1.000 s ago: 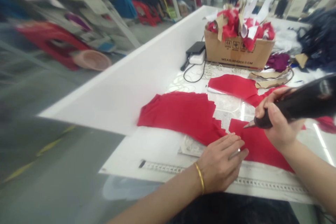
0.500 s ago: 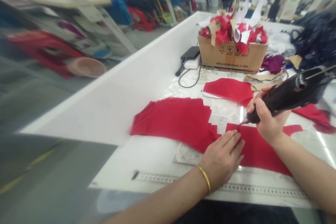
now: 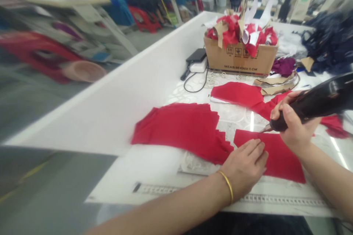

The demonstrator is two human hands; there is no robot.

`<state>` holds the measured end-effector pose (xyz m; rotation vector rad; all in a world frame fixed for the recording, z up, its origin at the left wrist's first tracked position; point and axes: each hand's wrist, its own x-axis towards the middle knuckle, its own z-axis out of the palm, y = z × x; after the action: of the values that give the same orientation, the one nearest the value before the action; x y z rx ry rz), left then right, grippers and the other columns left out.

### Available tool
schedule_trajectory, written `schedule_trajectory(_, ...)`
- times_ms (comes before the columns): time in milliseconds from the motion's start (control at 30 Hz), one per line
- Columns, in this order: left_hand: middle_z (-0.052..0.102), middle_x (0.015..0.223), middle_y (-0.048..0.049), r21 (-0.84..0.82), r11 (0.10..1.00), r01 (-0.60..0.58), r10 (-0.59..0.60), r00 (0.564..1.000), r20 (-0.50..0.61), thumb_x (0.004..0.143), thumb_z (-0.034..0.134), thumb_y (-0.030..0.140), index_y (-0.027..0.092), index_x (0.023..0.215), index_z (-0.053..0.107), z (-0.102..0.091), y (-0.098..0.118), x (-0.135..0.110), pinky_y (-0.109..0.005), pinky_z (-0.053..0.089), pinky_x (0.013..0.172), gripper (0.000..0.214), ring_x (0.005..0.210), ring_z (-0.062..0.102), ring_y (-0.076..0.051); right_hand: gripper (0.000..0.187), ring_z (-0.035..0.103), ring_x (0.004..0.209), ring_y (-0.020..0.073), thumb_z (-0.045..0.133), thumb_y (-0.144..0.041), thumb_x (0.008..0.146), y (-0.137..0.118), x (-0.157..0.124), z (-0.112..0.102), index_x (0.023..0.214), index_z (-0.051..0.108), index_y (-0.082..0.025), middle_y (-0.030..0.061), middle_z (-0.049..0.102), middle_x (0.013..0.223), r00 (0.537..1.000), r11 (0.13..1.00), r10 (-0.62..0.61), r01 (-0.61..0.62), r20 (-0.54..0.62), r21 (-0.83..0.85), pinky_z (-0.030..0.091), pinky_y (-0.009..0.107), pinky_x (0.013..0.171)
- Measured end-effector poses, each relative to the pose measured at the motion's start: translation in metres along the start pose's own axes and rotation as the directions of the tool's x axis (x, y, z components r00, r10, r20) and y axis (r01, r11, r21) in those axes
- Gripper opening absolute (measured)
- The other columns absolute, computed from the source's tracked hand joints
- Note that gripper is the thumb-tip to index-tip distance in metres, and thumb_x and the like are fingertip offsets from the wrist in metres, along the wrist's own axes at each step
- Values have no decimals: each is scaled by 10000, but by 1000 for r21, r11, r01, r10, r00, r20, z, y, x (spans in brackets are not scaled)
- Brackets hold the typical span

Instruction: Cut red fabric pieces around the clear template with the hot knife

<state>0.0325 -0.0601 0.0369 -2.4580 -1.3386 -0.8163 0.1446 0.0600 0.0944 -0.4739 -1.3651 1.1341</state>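
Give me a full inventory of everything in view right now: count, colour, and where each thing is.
white table: 1, white, running away from the person
red fabric pieces: at least four, red, spread across the table
cardboard box: 1, tan, far end of the table, full of red and white scraps
power adapter: 1, white, left of the box, under a black unit
marked strip: 1, grey, along the table's near edge
purple cloth: 1 bundle, right of the box
dark cloth heap: 1, navy or black, far right
pink basin: 1, pink, off the table to the left
black handheld cutter: 1, black, metal tip, in the right hand
left hand: flat on red fabric, gold bangle on the wrist
right hand: gripping the cutter
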Motion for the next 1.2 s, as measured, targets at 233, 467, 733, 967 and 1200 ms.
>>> schedule_trajectory(233,653,913,-152,-1,999,-34,34,999,14,984,482,115,58,898,642,2,2,11,-382,604,849,190,882,655,-240,183,569,471,134,713,-285,867,3,-2,0,948,563,-220,-53,602,606,1000,1000,-20,20,-23,-18,502,276,453)
schedule_trajectory(467,690,1056,-161,48,996,-69,67,997,34,994,480,121,78,988,661,14,9,26,-388,582,964,186,1005,662,-240,245,586,508,135,751,-325,850,-7,4,-16,969,559,-231,-46,608,653,998,999,-30,28,-51,-30,537,296,514)
schedule_trajectory(733,713,1045,-172,12,994,-107,107,994,-11,1000,502,128,46,1005,681,32,12,33,-364,596,964,196,1007,704,-243,235,587,507,146,745,-327,858,-9,3,-38,945,554,-221,-41,593,622,996,996,-30,23,-90,-83,542,304,501)
schedule_trajectory(967,711,1157,-177,-54,993,-103,100,994,-53,999,515,121,55,1099,670,40,10,28,-389,591,1009,196,1149,675,-253,202,596,514,138,694,-291,876,-6,2,-43,1006,557,-219,-53,592,661,992,994,-59,47,-113,-100,532,301,508)
schedule_trajectory(1200,708,1186,-172,-155,978,-141,136,990,-42,1005,488,106,47,1144,656,40,6,30,-408,579,1039,226,1176,673,-264,239,601,532,144,708,-253,883,-12,7,-66,1068,561,-219,-44,617,675,980,980,-142,118,-143,-162,526,315,562)
